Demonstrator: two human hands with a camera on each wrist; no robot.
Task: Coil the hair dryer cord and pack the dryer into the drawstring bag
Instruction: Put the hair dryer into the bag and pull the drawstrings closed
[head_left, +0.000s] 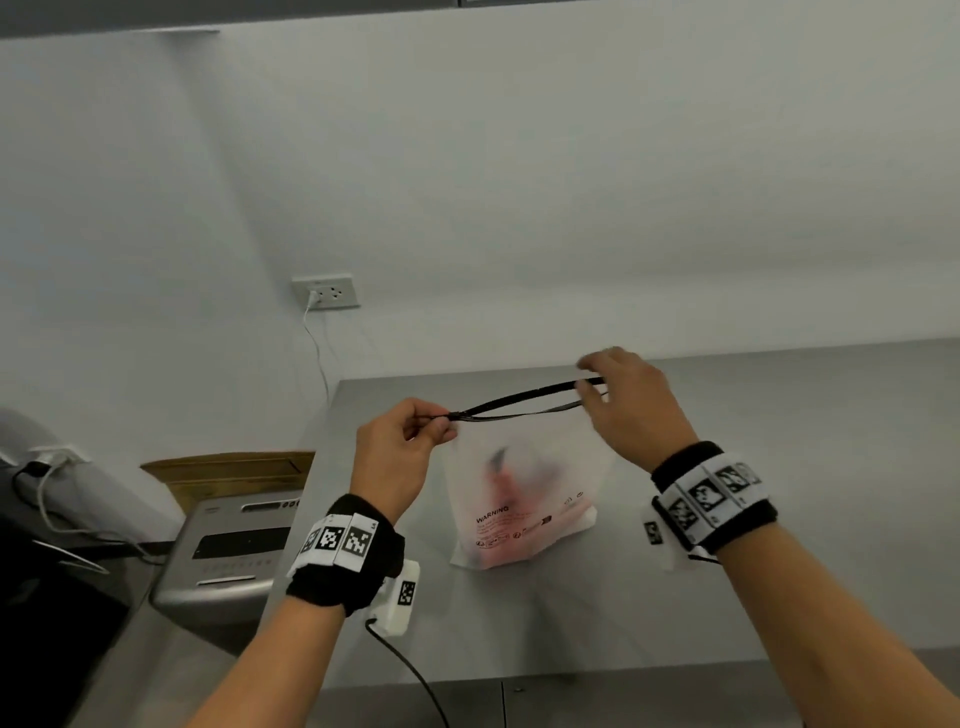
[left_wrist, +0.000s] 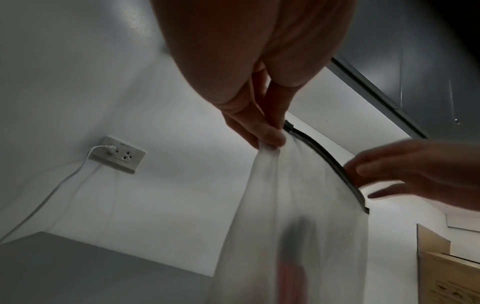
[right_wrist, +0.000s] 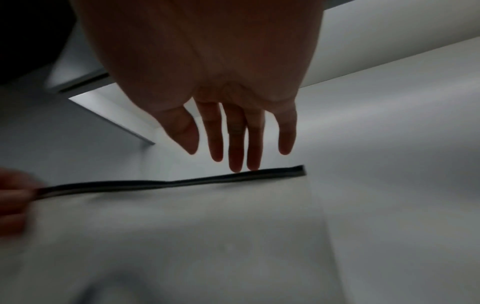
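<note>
Head view: my left hand (head_left: 396, 453) pinches the left end of the bag's black strip (head_left: 524, 402).
Right hand (head_left: 635, 402): fingers straight and apart at the strip's right end, gripping nothing.
Bag (head_left: 524, 499): frosted, hanging upright, bottom on the desk (head_left: 779, 519).
Dryer (head_left: 506, 483): blurred pink shape inside the bag.

I see the bag (head_left: 524, 499), a frosted, translucent white pouch with a black strip (head_left: 519, 404) along its mouth, hanging upright with its lower edge at the grey table (head_left: 779, 519). It carries black "WARNING" print and small symbols low on its front. Through the film I make out the hair dryer (head_left: 501, 475) as a blurred pink-red shape with a dark part on top; I cannot make out its cord.
</note>
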